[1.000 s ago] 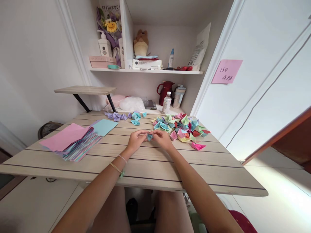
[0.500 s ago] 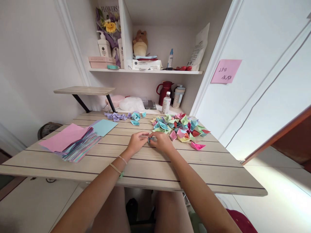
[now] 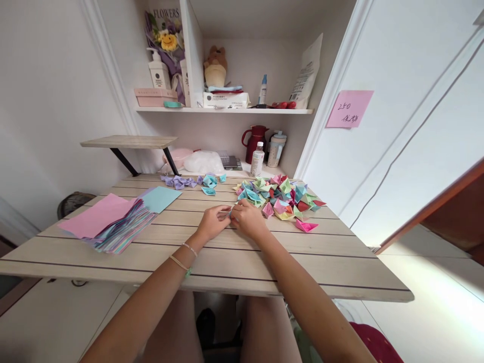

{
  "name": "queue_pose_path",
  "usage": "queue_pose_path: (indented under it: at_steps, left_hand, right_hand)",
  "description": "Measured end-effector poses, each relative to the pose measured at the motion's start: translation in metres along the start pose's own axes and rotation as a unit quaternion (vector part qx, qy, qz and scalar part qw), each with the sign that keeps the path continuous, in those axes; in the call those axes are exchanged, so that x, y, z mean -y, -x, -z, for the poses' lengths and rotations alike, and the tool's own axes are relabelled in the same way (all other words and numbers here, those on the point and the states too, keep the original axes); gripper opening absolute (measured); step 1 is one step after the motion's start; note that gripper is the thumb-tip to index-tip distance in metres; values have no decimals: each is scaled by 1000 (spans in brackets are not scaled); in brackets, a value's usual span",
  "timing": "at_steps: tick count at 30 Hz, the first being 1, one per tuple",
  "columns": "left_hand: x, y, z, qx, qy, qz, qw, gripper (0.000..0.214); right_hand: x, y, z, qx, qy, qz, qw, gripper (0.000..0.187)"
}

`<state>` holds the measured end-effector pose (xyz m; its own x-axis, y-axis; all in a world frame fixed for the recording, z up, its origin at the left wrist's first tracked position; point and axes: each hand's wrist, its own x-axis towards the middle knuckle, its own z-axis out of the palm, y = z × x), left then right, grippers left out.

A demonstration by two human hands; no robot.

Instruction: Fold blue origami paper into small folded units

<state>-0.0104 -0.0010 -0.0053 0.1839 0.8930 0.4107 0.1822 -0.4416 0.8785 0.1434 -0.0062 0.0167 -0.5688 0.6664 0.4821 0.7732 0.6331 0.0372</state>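
Over the middle of the table, my left hand (image 3: 213, 222) and my right hand (image 3: 248, 218) meet at the fingertips. Between them is a small blue folded paper (image 3: 230, 214), mostly hidden by the fingers. Both hands are closed on it. Just beyond my right hand lies a heap of folded paper boats (image 3: 285, 187) in many colours, with a bright pink boat (image 3: 306, 226) at its near edge. Past my left hand, blue folded papers (image 3: 209, 190) and a row of purple ones (image 3: 179, 182) rest near the back of the table.
A stack of coloured paper sheets (image 3: 123, 229) lies at the left, pink and blue sheets on top. Behind the table stand a clear bottle (image 3: 257, 160), a red jug (image 3: 256, 143) and a tumbler (image 3: 277, 149). A small raised shelf (image 3: 129, 142) overhangs the back left.
My right hand has turned slightly, its fingers now covering more of the blue paper. My left hand stays nearly in place. The view has shifted a little.
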Motion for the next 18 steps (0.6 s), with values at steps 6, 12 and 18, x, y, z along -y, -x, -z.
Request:
queue_pose_path:
  at_steps: [6, 12, 18]
  left_hand:
    - [2, 0, 0, -13, -9, 0, 1000, 37]
    - [1, -1, 1, -18, 14, 8, 1000, 43]
    - [-1, -1, 3, -6, 21, 5, 1000, 48]
  right_hand:
    - [1, 1, 1, -9, 11, -21, 1000, 17]
    - [4, 2, 1, -9, -3, -79, 997, 14]
    - [1, 2, 1, -18, -7, -63, 998, 13]
